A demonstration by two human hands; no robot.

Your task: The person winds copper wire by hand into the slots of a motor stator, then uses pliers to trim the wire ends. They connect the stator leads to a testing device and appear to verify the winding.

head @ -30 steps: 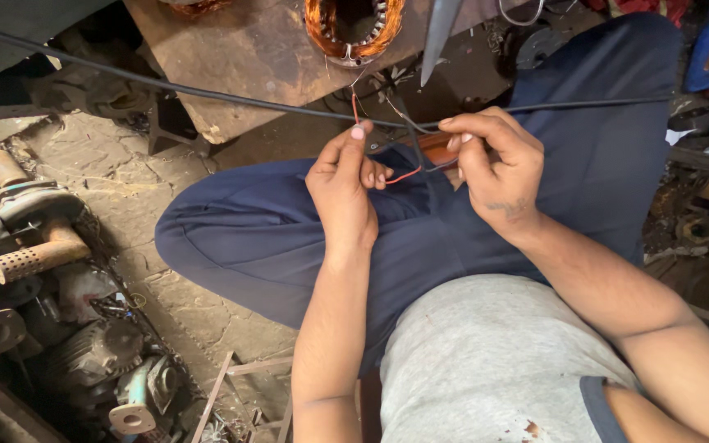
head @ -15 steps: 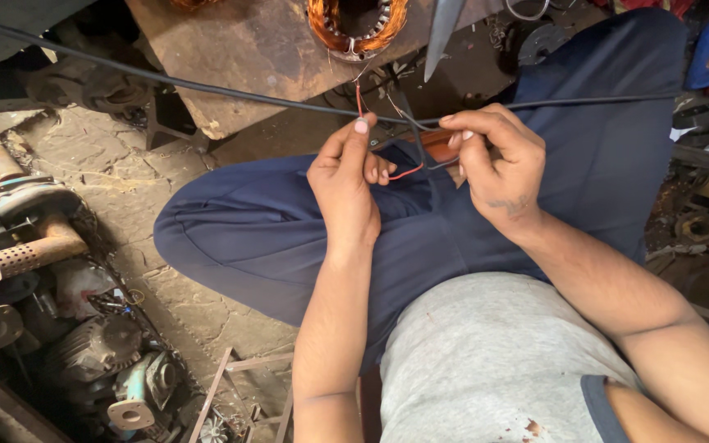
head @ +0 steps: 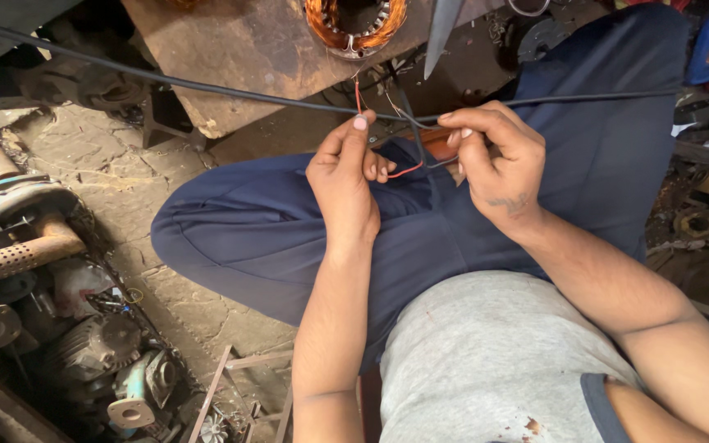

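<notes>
Left hand: the left hand is closed, thumb raised, with a thin red wire pinched between thumb and curled fingers; the wire loops out red below the knuckles
Right hand: the right hand is closed in a pinch on a thin dark wire, and an orange-brown piece is seen under its fingers, too hidden to be told
Where the wires are: both are held above the lap, over the dark blue trousers, and are led up toward the copper-wound stator lying on the rusty metal worktop
Crossing cable: a thick black cable is stretched across the view just behind the hands
Done so far: the two leads are seen gathered and brought close together between the hands; the stator's copper winding looks already in place
Left to do: no finished joint is visible; the wire ends appear separate, so the joining is judged unfinished
Against the earlier frame: the grips of both hands are unchanged; the stator is seen slightly lower in view and the hands marginally higher, a small shift of the camera rather than of the work
Around: old motors and a grinder lie on the stone floor at the left
</notes>
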